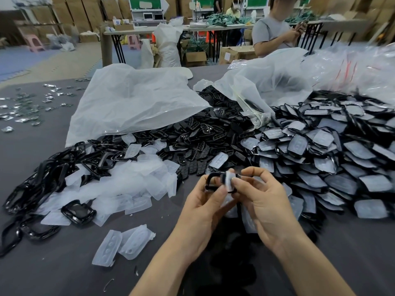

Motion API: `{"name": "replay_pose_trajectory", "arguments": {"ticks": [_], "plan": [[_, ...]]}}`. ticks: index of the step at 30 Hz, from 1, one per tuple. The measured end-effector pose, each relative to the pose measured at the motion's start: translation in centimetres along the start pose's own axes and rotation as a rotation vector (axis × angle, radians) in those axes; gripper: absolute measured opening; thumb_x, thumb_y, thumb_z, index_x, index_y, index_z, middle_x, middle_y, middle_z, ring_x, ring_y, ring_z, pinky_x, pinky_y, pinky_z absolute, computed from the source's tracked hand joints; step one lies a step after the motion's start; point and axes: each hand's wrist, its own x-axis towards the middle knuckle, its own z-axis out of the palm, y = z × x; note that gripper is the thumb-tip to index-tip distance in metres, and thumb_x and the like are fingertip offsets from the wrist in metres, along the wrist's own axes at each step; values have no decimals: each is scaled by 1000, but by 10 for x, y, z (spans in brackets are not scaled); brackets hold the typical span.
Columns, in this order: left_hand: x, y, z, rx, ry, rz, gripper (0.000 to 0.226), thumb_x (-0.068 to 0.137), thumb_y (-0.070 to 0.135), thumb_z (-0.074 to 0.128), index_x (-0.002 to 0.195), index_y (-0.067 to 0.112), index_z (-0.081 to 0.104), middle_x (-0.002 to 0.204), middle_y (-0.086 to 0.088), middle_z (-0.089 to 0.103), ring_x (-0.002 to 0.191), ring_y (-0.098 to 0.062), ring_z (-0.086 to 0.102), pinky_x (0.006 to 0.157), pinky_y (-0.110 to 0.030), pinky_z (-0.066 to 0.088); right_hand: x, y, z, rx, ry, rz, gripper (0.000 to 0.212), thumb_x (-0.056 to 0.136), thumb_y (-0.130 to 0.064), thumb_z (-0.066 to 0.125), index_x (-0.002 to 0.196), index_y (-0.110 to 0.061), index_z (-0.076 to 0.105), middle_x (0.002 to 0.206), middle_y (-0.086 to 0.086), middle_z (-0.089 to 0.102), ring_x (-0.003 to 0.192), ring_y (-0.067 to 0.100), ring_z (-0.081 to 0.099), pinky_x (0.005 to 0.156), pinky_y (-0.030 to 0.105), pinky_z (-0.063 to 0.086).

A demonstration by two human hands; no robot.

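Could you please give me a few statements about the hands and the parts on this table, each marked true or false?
1. The left grip holds a black frame. True.
2. The right grip rests flat on the table. False: it is raised and pinches a translucent pad at the black frame.
3. Loose pads lie on the table to the left of both grips. True.
4. The pile of padded frames lies to the left of the grips. False: it lies to their right; bare frames are heaped on the left.
5. A large plastic bag lies beyond the piles. True.
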Motion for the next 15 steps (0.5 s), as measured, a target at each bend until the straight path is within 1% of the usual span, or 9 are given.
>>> {"name": "replay_pose_trajectory", "arguments": {"ticks": [1, 3, 5, 7, 9, 11, 13, 15], "plan": [[-1, 2, 0, 2, -17, -13, 29, 83, 16, 66, 111, 8, 63, 120, -9, 67, 113, -24, 63, 92, -30, 53, 1, -1, -1, 11, -17, 9, 20, 77, 5, 67, 90, -9, 59, 76, 8, 68, 64, 15, 66, 55, 20, 53], [-2, 6, -1, 32, -41, -32, 32, 80, 19, 69, 111, 14, 68, 117, -10, 69, 111, -22, 65, 90, -29, 54, 1, -3, -1, -1, -46, 11, 18, 79, 6, 65, 91, -6, 64, 74, 7, 71, 65, 15, 68, 55, 18, 52], [-2, 7, -2, 72, -43, -27, 33, 81, 17, 67, 113, 11, 64, 114, -10, 70, 108, -21, 66, 89, -28, 54, 1, -2, -2, -72, -54, -8, 15, 80, 6, 65, 89, -6, 69, 77, 8, 72, 72, 16, 69, 60, 19, 54], [-2, 7, -3, 108, -32, -4, 31, 83, 14, 64, 113, 9, 61, 111, -10, 71, 106, -20, 66, 87, -26, 53, 1, 0, -2, -141, -51, -42, 13, 81, 3, 66, 87, -8, 71, 80, 10, 73, 77, 19, 69, 68, 24, 56], [0, 8, -2, 119, -6, 21, 28, 83, 19, 65, 109, 9, 64, 107, -12, 71, 101, -21, 68, 84, -25, 54, 2, 0, -1, -174, -40, -72, 13, 83, 1, 66, 85, -10, 72, 82, 11, 73, 78, 22, 70, 75, 31, 56], [3, 10, -1, 127, 40, 50, 24, 83, 25, 63, 101, 11, 70, 105, -15, 72, 100, -25, 69, 85, -28, 55, 3, -2, -2, -188, -42, -94, 13, 84, 1, 64, 85, -11, 72, 83, 12, 74, 82, 24, 71, 79, 35, 56], [4, 11, -1, 236, 104, 91, 22, 86, 29, 62, 96, 14, 75, 102, -14, 73, 99, -27, 69, 85, -30, 56, 3, -3, -3, -209, -57, -119, 16, 85, 2, 64, 84, -12, 71, 82, 11, 73, 83, 25, 71, 80, 36, 57], [5, 12, -2, 330, 144, 122, 20, 91, 28, 60, 92, 16, 77, 97, -12, 75, 94, -26, 71, 78, -27, 56, 2, -4, -4, -234, -76, -142, 18, 84, 3, 64, 81, -13, 70, 79, 8, 72, 81, 23, 71, 77, 32, 58]]}}
